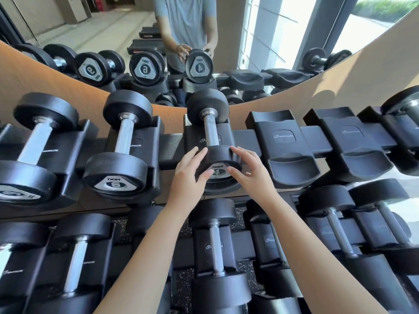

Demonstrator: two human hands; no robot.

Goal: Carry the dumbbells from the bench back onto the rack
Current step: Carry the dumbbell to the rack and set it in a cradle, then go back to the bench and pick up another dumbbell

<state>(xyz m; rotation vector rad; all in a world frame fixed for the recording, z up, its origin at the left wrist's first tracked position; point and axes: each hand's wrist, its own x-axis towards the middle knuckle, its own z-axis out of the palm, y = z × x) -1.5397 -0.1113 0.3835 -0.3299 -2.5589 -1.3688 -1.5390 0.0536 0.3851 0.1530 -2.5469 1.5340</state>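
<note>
On the top rack we see two bare cradles right of the 4 dumbbell, open from above and the front. To its left the 6 dumbbell fills its cradle. The mirror closes off the back.

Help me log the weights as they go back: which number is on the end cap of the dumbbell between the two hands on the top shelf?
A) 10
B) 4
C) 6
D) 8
B: the end cap of the dumbbell that the left hand and right hand touch reads 4; the 6 dumbbell sits one cradle to the left.
</note>
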